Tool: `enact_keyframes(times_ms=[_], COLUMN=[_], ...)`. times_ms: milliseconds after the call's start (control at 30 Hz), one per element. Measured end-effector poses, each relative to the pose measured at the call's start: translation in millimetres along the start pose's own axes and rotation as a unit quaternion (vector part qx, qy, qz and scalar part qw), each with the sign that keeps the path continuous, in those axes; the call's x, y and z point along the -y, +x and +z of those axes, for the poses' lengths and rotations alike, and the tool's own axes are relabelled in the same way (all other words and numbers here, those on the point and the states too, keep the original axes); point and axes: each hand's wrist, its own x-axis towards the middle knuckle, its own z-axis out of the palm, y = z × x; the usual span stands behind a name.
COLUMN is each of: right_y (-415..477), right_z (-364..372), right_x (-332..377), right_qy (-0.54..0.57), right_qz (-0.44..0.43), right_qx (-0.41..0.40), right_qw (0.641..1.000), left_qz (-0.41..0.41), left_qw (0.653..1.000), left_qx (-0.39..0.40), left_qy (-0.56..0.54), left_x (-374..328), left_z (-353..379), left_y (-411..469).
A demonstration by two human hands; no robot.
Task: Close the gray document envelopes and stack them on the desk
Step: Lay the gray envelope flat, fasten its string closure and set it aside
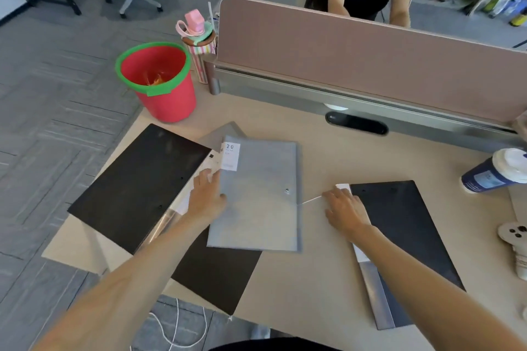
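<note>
Pinning the gray envelope [258, 194] flat near the desk's [313, 279] left edge, the left hand [206, 199] lay open; the right hand [343, 208] pinched its string [309, 200]; a hard tug risked snapping it or slewing the envelope.

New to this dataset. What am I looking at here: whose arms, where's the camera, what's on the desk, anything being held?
No machine here: a person works with two bare hands, filmed by one wide-angle camera on their head, looking forward and down. So the arms entering from the bottom are the wearer's own.

The left hand presses on the left edge of a gray document envelope lying flat on the beige desk. The right hand appears to pinch the envelope's thin white closure string, which runs toward the small button on its front.

Dark folders lie around it: one to the left, one partly beneath the envelope, one under the right forearm. Also there: a red bucket, a paper cup, and a divider panel with another person behind it.
</note>
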Motion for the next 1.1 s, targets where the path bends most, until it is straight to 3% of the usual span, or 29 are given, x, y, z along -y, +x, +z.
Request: enact_keyframes(times_ms=[100, 267, 567, 767, 967, 1100], right_y=[11.3, 25.6, 47.6, 61.1, 94.0, 111.8], right_z=[12.7, 13.2, 3.2, 1.2, 2.6, 8.5], right_x=[4.5, -14.1, -79.5, -94.6, -99.2, -89.8], right_qy=[0.001, -0.033, -0.02, -0.018, 0.031, 0.091], right_qz=[-0.01, -0.023, -0.042, -0.035, -0.129, -0.201], right_qx=[0.008, 0.0, -0.021, -0.031, -0.035, -0.079], right_qw=[1.0, 0.999, 0.999, 0.999, 0.991, 0.972], left_qz=[0.116, 0.204, 0.144, 0.129, 0.072, 0.088], left_qw=[0.986, 0.964, 0.961, 0.97, 0.964, 0.959], left_qx=[-0.031, 0.034, 0.083, 0.075, 0.15, 0.148], left_qy=[0.114, 0.17, 0.221, 0.193, 0.209, 0.224], left_x=[-13.5, -41.8, -76.8, -114.4, -138.9, -133.9], left_z=[11.7, 35.3, 49.5, 65.5, 81.4, 82.5], left_y=[0.9, 11.5, 25.3, 36.9, 58.6, 65.8])
